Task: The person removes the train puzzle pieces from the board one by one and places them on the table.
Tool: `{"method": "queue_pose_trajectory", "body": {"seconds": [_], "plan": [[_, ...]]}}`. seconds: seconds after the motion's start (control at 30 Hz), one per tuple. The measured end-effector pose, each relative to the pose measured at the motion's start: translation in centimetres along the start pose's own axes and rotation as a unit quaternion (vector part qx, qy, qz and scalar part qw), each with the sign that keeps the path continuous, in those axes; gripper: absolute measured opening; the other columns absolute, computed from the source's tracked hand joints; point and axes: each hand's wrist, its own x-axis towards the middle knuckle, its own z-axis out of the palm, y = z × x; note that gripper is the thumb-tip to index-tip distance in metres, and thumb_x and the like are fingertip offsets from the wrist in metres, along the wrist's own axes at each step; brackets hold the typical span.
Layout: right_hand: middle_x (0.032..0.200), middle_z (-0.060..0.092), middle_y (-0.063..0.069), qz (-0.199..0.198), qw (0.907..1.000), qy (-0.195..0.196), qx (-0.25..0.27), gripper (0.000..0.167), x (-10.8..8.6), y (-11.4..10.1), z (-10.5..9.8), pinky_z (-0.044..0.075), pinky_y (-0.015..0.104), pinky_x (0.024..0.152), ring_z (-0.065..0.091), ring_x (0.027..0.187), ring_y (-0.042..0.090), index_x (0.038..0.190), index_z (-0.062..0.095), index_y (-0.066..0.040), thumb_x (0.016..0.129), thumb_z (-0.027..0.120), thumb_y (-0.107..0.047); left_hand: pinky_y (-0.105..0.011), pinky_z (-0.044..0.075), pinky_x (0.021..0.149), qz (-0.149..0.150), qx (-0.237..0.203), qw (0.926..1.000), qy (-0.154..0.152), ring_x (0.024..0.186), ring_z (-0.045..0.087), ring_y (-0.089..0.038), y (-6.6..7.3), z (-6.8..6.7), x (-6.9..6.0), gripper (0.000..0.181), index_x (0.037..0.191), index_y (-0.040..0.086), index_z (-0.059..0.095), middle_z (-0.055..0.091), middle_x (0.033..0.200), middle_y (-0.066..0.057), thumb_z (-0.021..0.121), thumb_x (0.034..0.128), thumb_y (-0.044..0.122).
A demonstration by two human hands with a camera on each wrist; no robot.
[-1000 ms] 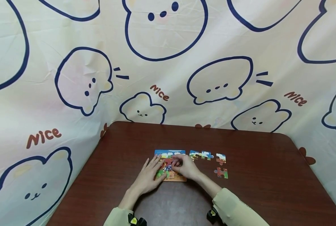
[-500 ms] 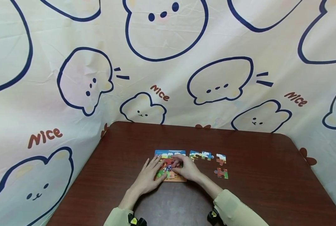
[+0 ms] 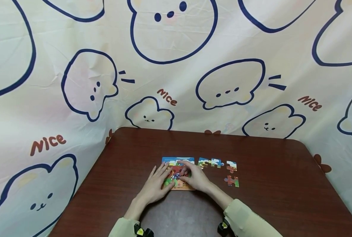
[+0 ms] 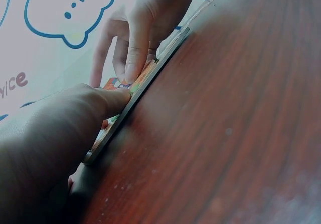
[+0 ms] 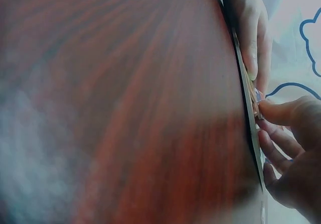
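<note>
A jigsaw puzzle board with a blue sky strip along its far edge lies flat on the table. My left hand rests on its left side with fingers spread, the thumb near the front edge. Over the right half, my right hand pinches a small red-orange puzzle piece between thumb and fingers, low against the board. In the left wrist view that piece looks slightly tilted. The hands hide much of the picture, and I cannot tell whether the piece lies in its slot.
Several loose puzzle pieces lie right of the board, among them a sky piece, a red-and-sky piece and a red-and-green piece. The brown wooden table meets a patterned cloth at its back and sides.
Both hands stay nearly in place on the board. My right hand's fingers shift very slightly; the loose pieces have not moved.
</note>
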Motion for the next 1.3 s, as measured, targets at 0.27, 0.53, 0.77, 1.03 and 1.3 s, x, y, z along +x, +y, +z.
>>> {"method": "queue_pose_trajectory", "body": {"seconds": [0.27, 0.53, 0.77, 1.03, 1.3], "plan": [[0.097, 0.076, -0.002, -0.006, 0.9998, 0.021, -0.006, 0.058, -0.07, 0.15, 0.16, 0.06, 0.026, 0.085, 0.071, 0.089, 0.007, 0.152, 0.065, -0.013, 0.098, 0.082, -0.004, -0.068, 0.016, 0.138, 0.002, 0.0, 1.0, 0.0, 0.17, 0.029, -0.038, -0.12, 0.06, 0.01, 0.066, 0.163, 0.007, 0.053, 0.039, 0.178, -0.017, 0.063, 0.1101, 0.045], [0.095, 0.078, -0.001, -0.001, 0.9992, 0.036, 0.015, 0.055, -0.13, 0.38, 0.56, 0.06, 0.025, 0.085, 0.072, 0.088, 0.006, 0.151, 0.067, -0.014, 0.099, 0.08, -0.003, -0.068, 0.016, 0.138, -0.001, 0.002, 1.0, 0.0, 0.17, 0.029, -0.038, -0.14, 0.14, 0.04, 0.067, 0.164, 0.008, 0.053, 0.039, 0.178, -0.016, 0.064, 0.1097, 0.046], [0.093, 0.077, 0.0, -0.02, 0.9991, 0.036, 0.008, 0.055, -0.16, 0.39, 0.65, 0.059, 0.023, 0.078, 0.069, 0.084, 0.007, 0.149, 0.067, -0.004, 0.096, 0.082, 0.001, -0.074, 0.022, 0.132, 0.025, -0.01, 0.9992, 0.031, 0.165, 0.036, -0.045, -0.34, 0.35, -0.01, 0.068, 0.16, 0.005, 0.057, 0.045, 0.173, -0.021, 0.067, 0.1073, 0.047], [0.093, 0.08, 0.002, 0.006, 0.9982, 0.048, 0.034, 0.051, -0.18, 0.6, 0.87, 0.06, 0.021, 0.079, 0.071, 0.086, 0.007, 0.143, 0.07, -0.001, 0.094, 0.084, 0.0, -0.069, 0.018, 0.137, 0.008, -0.002, 1.0, 0.006, 0.169, 0.03, -0.04, -0.3, 0.2, 0.09, 0.069, 0.164, 0.007, 0.053, 0.04, 0.177, -0.018, 0.066, 0.1083, 0.047], [0.093, 0.082, 0.009, 0.013, 0.9947, 0.062, 0.081, 0.048, -0.42, 0.26, -0.01, 0.06, 0.024, 0.08, 0.074, 0.084, 0.01, 0.14, 0.07, 0.003, 0.095, 0.084, -0.001, -0.074, 0.022, 0.132, 0.025, -0.008, 0.9993, 0.026, 0.166, 0.035, -0.044, -0.61, 0.48, 0.05, 0.069, 0.164, 0.011, 0.054, 0.044, 0.175, -0.019, 0.065, 0.1087, 0.05]]}}
